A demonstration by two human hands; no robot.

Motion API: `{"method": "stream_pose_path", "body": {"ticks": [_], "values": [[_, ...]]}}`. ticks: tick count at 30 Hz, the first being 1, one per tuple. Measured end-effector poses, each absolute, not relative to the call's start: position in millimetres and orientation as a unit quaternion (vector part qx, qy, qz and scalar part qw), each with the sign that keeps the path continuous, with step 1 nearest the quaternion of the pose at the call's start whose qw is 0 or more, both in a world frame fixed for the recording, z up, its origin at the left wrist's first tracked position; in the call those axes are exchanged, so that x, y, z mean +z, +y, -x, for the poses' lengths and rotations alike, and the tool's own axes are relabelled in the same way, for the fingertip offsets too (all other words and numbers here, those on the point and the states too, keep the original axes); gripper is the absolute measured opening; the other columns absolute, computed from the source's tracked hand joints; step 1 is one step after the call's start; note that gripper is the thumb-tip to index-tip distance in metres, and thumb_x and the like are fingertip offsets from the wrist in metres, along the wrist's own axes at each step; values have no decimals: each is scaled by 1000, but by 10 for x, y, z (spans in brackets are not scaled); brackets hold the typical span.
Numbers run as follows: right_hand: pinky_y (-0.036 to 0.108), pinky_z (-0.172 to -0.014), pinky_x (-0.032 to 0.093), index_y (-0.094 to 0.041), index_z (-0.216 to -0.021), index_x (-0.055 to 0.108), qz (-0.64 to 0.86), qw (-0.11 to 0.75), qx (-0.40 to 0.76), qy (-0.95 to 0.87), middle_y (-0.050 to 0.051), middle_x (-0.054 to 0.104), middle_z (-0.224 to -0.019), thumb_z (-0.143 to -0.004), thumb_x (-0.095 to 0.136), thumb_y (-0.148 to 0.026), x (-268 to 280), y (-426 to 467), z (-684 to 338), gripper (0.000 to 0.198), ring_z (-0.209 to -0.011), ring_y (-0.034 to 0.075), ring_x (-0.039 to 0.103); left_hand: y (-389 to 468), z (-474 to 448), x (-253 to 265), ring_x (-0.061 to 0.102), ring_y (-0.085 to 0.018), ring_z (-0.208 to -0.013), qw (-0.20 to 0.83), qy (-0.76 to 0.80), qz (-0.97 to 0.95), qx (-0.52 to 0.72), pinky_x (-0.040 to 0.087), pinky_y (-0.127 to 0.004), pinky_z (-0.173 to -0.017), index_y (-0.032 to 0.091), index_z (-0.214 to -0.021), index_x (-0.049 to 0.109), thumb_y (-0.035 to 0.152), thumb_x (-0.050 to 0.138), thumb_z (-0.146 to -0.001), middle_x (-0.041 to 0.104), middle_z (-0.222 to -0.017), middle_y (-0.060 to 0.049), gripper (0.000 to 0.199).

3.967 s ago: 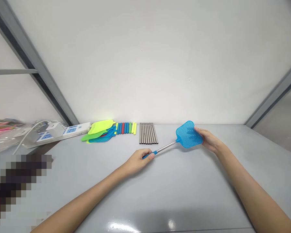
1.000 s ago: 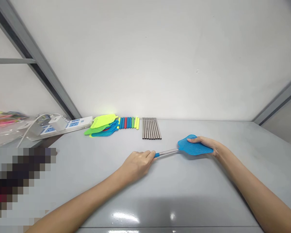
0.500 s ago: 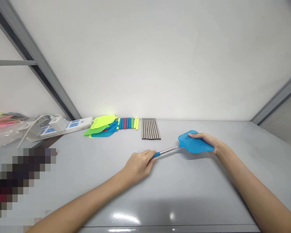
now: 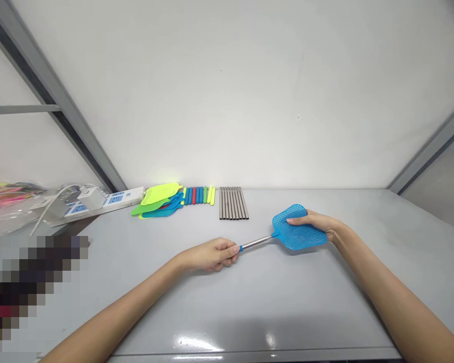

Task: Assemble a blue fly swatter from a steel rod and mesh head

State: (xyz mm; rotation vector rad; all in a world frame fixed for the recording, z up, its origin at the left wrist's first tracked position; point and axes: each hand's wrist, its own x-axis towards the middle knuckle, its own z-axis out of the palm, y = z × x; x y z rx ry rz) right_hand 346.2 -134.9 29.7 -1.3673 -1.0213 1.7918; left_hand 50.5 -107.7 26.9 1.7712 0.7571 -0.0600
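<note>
A blue fly swatter [image 4: 300, 234] with a perforated head and a thin metal shaft is held between my two hands above the table. My left hand [image 4: 215, 253] is closed around its blue grip, most of which the fingers hide. At the other end, my right hand [image 4: 318, 224] grips the swatter head, thumb on top and fingers underneath. Behind my hands lies a row of metal tubes [image 4: 233, 203]. Left of them is a row of coloured handle grips [image 4: 197, 195], then a pile of swatter heads [image 4: 161, 194] in yellow, green and blue.
A white power strip [image 4: 123, 199] with a plugged-in adapter [image 4: 91, 197] and cable lies at the back left. Beyond it are clear plastic bags [image 4: 11, 212] with pink items. A white wall [image 4: 249, 101] rises behind the grey table [image 4: 287, 307]. A pixelated area covers the lower left.
My left hand has turned over on the grip, thumb now on top, and less of the blue grip shows. The swatter head has tilted to face me more.
</note>
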Motion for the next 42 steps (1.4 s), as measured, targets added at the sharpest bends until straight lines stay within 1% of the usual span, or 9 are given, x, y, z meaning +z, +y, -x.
{"method": "stream_pose_path", "body": {"ticks": [3, 7, 13, 30, 34, 36, 38, 40, 42], "values": [[32, -66, 51, -12, -89, 58, 527, 331, 686, -377, 10, 64, -86, -65, 63, -22, 260, -1324, -3437, 27, -73, 22, 62, -1132, -525, 207, 37, -7, -53, 388, 328, -860, 50, 32, -20, -50, 16, -69, 45, 47, 22, -82, 42, -62, 2, 41], [29, -64, 51, -11, -87, 58, 541, 341, 671, -375, 9, 65, -83, -65, 64, -21, 225, -1294, -3430, 25, -70, 20, 62, -1175, -526, 163, 47, -13, -62, 140, 351, -921, 94, 32, -24, -58, 19, -79, 46, 38, 21, -85, 51, -66, 0, 32], [28, -60, 52, -10, -81, 60, 563, 329, 665, -363, 10, 65, -78, -64, 64, -18, 172, -1301, -3382, 20, -67, 20, 62, -1197, -530, 179, 52, -15, -58, 14, 349, -936, 51, 26, -23, -49, 19, -78, 44, 35, 20, -86, 56, -68, -1, 31], [31, -68, 50, -11, -91, 57, 535, 344, 696, -332, 12, 63, -91, -69, 60, -21, 251, -1326, -3390, 25, -75, 21, 61, -1254, -583, 160, 52, -15, -60, 86, 382, -918, 63, 32, -24, -52, 19, -77, 44, 38, 18, -86, 55, -67, -1, 34], [33, -66, 51, -14, -91, 57, 496, 422, 695, -307, 10, 63, -90, -73, 55, -33, 320, -1314, -3536, 26, -75, 22, 61, -1237, -583, 166, 48, -13, -61, 158, 374, -906, 120, 32, -23, -55, 20, -76, 43, 39, 21, -85, 51, -67, 1, 31], [25, -60, 51, -18, -88, 57, 435, 503, 685, -299, 5, 64, -83, -78, 47, -36, 334, -1300, -3608, 23, -66, 14, 61, -1228, -590, 174, 45, -12, -59, 199, 383, -888, 157, 32, -23, -54, 19, -74, 42, 39, 22, -85, 48, -64, 2, 30], [14, -54, 49, -18, -92, 56, 365, 533, 698, -311, 2, 63, -86, -80, 44, -33, 336, -1296, -3600, 22, -61, 8, 60, -1218, -601, 187, 43, -11, -58, 244, 393, -865, 197, 31, -22, -54, 19, -71, 40, 38, 22, -85, 44, -62, 3, 30], [14, -65, 48, -18, -102, 52, 345, 523, 701, -341, 4, 59, -100, -75, 51, -18, 342, -1317, -3467, 27, -75, 7, 59, -1213, -614, 203, 41, -10, -58, 285, 398, -842, 225, 31, -21, -54, 18, -67, 38, 38, 23, -84, 41, -60, 4, 31], [24, -80, 44, -17, -106, 50, 344, 483, 718, -366, 8, 55, -106, -69, 57, -12, 363, -1360, -3219, 38, -91, 14, 56, -1224, -632, 215, 40, -10, -58, 313, 398, -830, 234, 31, -21, -54, 18, -65, 38, 38, 23, -84, 40, -60, 4, 32]]}}
